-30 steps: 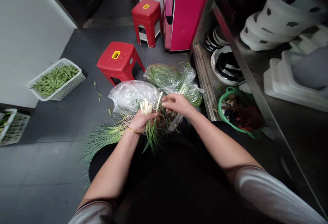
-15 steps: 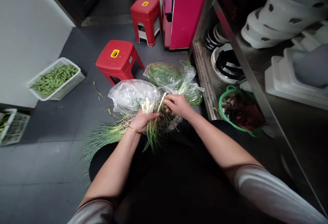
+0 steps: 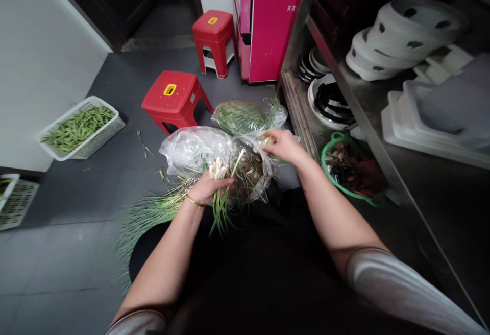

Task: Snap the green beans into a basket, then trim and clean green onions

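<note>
My left hand [image 3: 209, 187] is wrapped round a bunch of spring onions [image 3: 219, 168], white ends up and green leaves hanging below the fist. One stalk leans out to the right, above the thumb. Over the plastic bags, my right hand [image 3: 282, 146] has its fingers curled onto the white ends of other spring onions [image 3: 267, 141]; the fingertips are partly hidden. Between my hands lies an open clear bag with brown, soil-like scraps [image 3: 250, 171]. More spring onions [image 3: 153, 212] lie on the floor left of my left wrist.
A clear plastic bag [image 3: 195, 146] and a bag of greens [image 3: 241, 115] lie ahead. Beyond stand two red stools [image 3: 172, 95]. A white basket [image 3: 118, 120] of green beans is at left. At right are a green-rimmed basket [image 3: 325, 164] and a metal shelf [image 3: 367, 115].
My right hand has left the stalk beside the left-hand bunch and moved right to the spring onions by the bags. My left hand still grips its bunch. The view has tilted up slightly.
</note>
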{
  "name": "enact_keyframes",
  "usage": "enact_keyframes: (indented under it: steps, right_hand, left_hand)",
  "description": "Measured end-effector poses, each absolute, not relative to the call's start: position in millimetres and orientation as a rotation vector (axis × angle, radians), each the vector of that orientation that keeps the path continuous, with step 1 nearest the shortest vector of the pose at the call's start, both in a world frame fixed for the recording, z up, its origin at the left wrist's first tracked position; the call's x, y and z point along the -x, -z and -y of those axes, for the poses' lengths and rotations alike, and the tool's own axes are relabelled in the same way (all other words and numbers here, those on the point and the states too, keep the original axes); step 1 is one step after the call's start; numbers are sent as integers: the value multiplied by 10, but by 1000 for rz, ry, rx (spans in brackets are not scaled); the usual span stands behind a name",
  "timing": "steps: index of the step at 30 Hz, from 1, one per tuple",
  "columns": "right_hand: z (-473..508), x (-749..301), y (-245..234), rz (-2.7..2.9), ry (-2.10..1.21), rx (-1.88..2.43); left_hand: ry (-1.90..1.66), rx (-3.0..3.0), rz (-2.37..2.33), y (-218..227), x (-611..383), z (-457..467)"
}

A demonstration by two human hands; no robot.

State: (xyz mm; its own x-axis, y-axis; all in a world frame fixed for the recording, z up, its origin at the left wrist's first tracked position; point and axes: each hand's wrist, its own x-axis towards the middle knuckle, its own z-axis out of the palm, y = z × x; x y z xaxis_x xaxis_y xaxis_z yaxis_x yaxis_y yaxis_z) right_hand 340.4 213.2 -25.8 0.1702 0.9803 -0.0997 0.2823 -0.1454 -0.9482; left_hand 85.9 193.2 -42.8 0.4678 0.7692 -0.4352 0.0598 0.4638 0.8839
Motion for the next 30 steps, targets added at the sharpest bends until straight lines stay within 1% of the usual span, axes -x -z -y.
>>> enact_keyframes:
  steps: [2,3,6,9,12,17,19,21,23,26,30]
  right_hand:
    - [-2102,-3348,295,1396,-1059,1717]
    - [-2085,-3292,301,1407,-1108,1702]
    - [-2028,-3055,293,1306,-1294,1449]
    - [-1956,-2811,294,1366,-1292,1350]
    - [-1870,-2689,257,1648,-1101,1300]
    - [-1788,-2739,3,1813,-620,1158]
    - [-1782,-2710,-29,1996,-465,1137]
    - [-1794,-2625,42,2202,-397,1203]
    - [-1837,-2532,182,2309,-413,1362]
    - [-1973,-2532,391,2194,-449,1594]
    - [-2195,-2891,467,1669,-513,1754]
  left_hand:
    - [-540,-1000,-994,426,-865,-1939]
    - [-535,-999,-992,423,-871,-1940]
    - [-499,-1003,-975,428,-902,-1926]
    - [-468,-1003,-939,460,-940,-1897]
    - [-458,-1011,-933,503,-970,-1881]
    - [-439,-1011,-887,537,-1019,-1860]
    - [-415,-972,-890,523,-1049,-1829]
    - [-374,-883,-885,496,-1084,-1794]
    - [-325,-765,-857,464,-1121,-1775]
    - [-301,-641,-814,421,-1153,-1782]
    - [-274,-647,-739,387,-1091,-1795]
